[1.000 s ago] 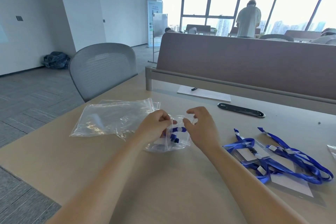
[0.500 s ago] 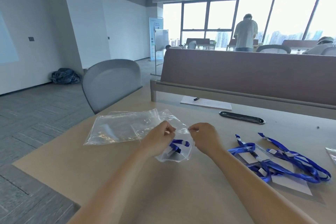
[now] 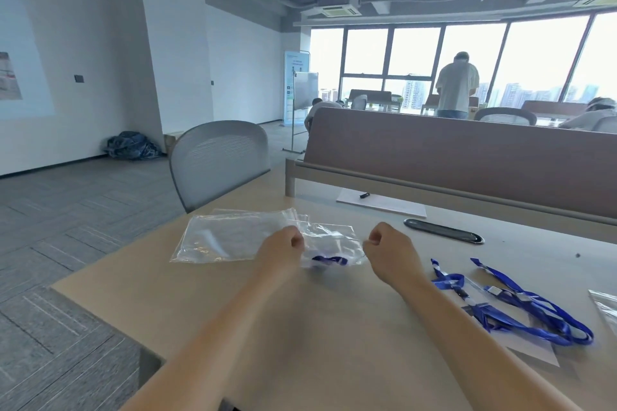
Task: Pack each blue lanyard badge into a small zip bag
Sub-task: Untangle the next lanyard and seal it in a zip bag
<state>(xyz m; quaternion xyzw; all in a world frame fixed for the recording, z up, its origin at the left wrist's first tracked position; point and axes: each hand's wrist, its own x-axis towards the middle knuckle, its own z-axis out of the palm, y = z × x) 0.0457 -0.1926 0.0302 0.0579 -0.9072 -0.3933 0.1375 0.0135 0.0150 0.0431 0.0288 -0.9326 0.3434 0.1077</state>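
bag between left hand, right hand

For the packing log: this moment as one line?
left hand pinches small zip bag | right hand pinches its other end | blue lanyard badge inside | loose lanyards on table

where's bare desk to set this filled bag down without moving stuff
Bare desk lies between the forearms, nearer than the small zip bag, and by the left edge, this side of the empty bags. Crowded on the right: loose blue lanyards on a white sheet, another bag at the edge.
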